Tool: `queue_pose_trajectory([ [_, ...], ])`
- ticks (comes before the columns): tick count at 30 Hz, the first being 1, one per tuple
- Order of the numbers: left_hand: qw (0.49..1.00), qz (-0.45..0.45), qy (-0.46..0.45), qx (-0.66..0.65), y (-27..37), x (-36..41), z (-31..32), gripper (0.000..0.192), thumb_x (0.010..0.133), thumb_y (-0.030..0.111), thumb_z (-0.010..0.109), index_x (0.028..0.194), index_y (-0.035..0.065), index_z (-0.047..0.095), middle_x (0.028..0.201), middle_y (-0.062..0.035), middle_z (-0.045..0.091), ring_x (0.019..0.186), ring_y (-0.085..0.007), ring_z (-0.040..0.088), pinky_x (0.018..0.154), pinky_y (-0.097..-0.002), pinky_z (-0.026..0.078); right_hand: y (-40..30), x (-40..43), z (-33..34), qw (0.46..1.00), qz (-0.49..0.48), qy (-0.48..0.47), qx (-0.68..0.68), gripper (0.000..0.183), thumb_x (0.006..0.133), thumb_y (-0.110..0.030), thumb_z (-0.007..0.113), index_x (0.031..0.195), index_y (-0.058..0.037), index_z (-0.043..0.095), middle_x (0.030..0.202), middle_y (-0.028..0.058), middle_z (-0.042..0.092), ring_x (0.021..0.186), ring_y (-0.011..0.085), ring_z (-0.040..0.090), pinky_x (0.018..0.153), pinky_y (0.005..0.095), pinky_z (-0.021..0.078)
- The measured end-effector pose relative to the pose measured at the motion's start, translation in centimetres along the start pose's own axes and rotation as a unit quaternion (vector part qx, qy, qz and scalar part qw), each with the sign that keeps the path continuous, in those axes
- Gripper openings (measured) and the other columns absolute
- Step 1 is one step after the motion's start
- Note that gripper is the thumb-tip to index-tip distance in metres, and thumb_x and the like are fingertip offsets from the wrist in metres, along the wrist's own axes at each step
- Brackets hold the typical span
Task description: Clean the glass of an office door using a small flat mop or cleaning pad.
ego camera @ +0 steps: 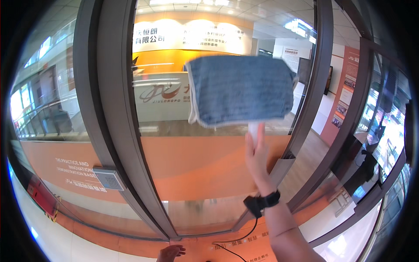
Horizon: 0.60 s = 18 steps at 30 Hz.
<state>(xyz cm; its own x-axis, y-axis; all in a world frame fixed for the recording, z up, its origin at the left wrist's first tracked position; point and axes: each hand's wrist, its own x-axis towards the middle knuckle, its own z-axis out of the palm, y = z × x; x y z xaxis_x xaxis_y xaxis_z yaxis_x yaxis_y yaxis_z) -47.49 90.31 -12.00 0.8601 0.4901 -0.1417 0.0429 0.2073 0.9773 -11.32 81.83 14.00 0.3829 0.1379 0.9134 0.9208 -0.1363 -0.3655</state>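
My right hand [257,157] is wrapped around the white handle [253,131] of a window-washing tool. A blue cloth pad [242,90] with pale edging covers its wide head. The pad is held up in front of the glass door panel [160,127] at its upper part; whether it touches the glass cannot be told. A black strap with a small device [262,203] sits on my right wrist, and a dark cable hangs from it. Low at the bottom edge, my left hand [172,252] has loosely bent fingers and nothing visible in it.
A dark metal door frame [118,98] stands left of the glass, with a keypad box [109,178] on a post. To the right is an open doorway [304,154]. The cable [242,237] trails over an orange floor mat [196,250] bearing writing. A red box [41,196] stands far left.
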Motion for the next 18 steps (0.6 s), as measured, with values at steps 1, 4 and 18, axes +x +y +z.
queue_pose_trajectory([
  [1,1.0,-0.024,0.007,0.003,0.4,-0.2,0.4,0.034,0.09,0.027,0.048,0.107,-0.0012,0.057,0.097,-0.0121,0.062,0.086,-0.0211,0.061,0.074,-0.0326,0.048,0.3,-2.1,-0.2,0.999,0.028,-0.014,0.008,0.046,0.089,-0.02,0.048,0.125,0.0048,0.034,0.064,0.0196,0.054,0.053,0.0311,0.055,0.049,0.0344,0.0418],
  [4,0.999,-0.045,0.01,-0.023,0.3,-1.4,0.7,0.036,0.09,0.027,0.048,0.109,-0.0019,0.055,0.098,-0.0129,0.062,0.087,-0.0221,0.06,0.076,-0.033,0.048,-0.2,-7.6,0.1,0.989,0.122,-0.079,0.017,0.037,0.088,-0.017,0.049,0.117,0.0049,0.04,0.066,0.0208,0.053,0.054,0.0338,0.055,0.049,0.0359,0.0418],
  [18,0.994,0.031,-0.072,0.076,-0.3,3.3,3.7,0.031,0.09,0.026,0.049,0.107,0.0013,0.057,0.092,-0.0085,0.063,0.079,-0.017,0.061,0.068,-0.0292,0.048,0.0,-18.0,-3.1,0.991,0.081,-0.084,0.068,0.046,0.084,-0.012,0.054,0.124,0.0036,0.038,0.081,0.0204,0.06,0.068,0.027,0.062,0.057,0.0331,0.0472],
])
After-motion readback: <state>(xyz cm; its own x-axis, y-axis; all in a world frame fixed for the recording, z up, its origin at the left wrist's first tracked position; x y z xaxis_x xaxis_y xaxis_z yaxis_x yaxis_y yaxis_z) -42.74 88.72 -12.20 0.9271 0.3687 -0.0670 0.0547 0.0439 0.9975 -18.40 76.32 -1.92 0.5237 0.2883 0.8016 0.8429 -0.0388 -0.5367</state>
